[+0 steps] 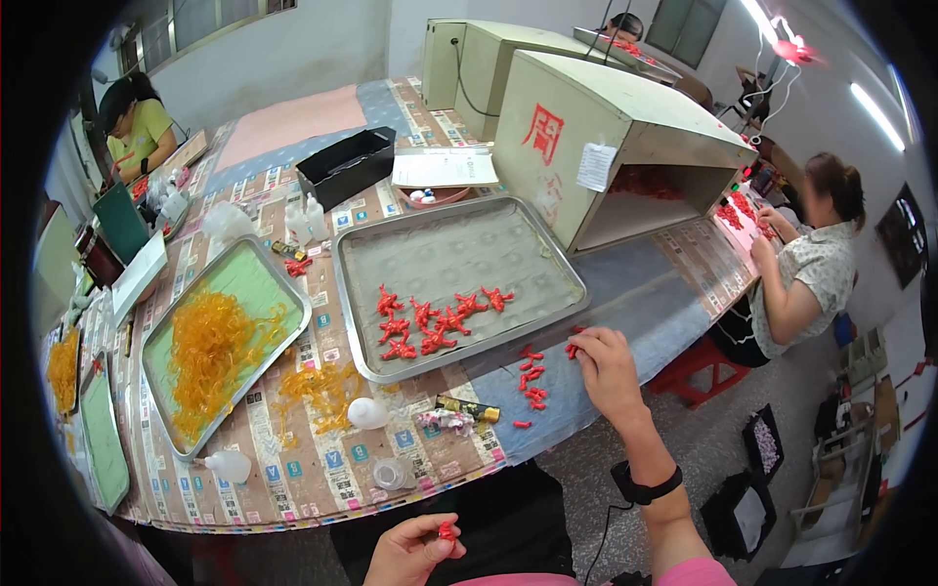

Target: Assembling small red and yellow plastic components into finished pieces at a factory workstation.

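Observation:
My left hand (415,549), low in the view near my lap, pinches a small red plastic piece (447,530) between thumb and fingertips. Out over the blue cloth at the table's front right, my right hand (608,366) has its fingertips closed at another small red piece (572,350); the fingers partly hide it. Several short red pieces (531,374) lie loose on the cloth to the left of that hand. Behind them, a metal tray (459,244) with a grey lining carries several red figures with sticking-out limbs (451,320) near its front.
A green-lined tray (210,342) with tangled yellow-orange strands stands left. White squeeze bottles (367,414) and a dark tube (467,407) lie along the front edge. A black box (347,168) and large pale metal housings (586,146) stand behind. Other people sit left, right and at the back.

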Tool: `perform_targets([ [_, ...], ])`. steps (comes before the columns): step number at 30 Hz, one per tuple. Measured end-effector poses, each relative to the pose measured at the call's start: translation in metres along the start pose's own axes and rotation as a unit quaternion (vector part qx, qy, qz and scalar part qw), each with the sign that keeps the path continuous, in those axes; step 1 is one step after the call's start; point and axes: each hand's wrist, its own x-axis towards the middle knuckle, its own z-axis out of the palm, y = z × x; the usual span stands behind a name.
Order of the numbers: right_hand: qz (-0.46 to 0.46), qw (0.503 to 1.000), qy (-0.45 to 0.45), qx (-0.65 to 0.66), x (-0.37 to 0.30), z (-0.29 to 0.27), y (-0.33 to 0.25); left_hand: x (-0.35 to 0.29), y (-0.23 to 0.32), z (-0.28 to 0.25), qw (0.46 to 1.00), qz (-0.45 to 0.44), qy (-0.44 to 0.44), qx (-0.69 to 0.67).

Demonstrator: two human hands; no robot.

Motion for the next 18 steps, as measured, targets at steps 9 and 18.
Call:
perform_targets([
  [9,0.030,0.997,-0.073,0.007,0.001,0.004,0.004,0.003,0.001,0.000,1.000,0.011,0.012,0.019],
  [18,-0.002,0.997,0.056,0.057,-0.006,-0.006,-0.013,0.004,0.006,-0.003,0.999,-0.027,0.009,-0.043],
])
